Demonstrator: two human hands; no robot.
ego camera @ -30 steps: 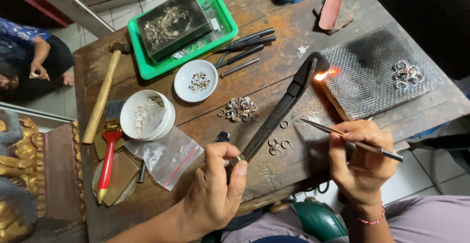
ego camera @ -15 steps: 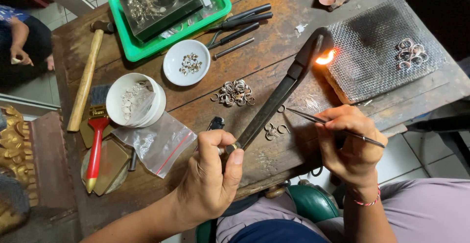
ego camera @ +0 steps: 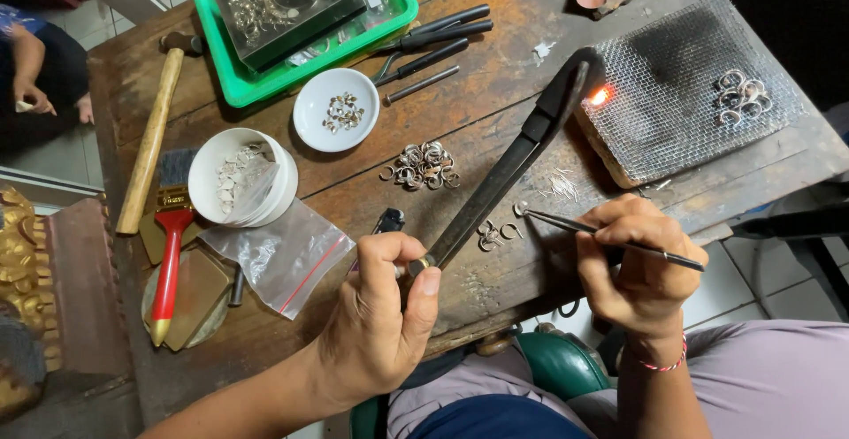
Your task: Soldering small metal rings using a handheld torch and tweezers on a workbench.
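My left hand grips the handle of a long black torch that slants up to the right. Its small flame burns at the near left edge of a wire-mesh soldering block. My right hand holds thin metal tweezers whose tip pinches a small silver ring just above the wooden bench. Two loose rings lie right below the tweezer tip. A cluster of silver rings sits on the mesh at the far right.
A pile of rings lies mid-bench. Behind it stand a white dish, a white bowl, a green tray and black pliers. A hammer, red brush and plastic bag lie left. Another person sits far left.
My right hand has brought the tweezers down and left to the loose rings near the torch. The flame has shrunk and stays at the mesh block's edge.
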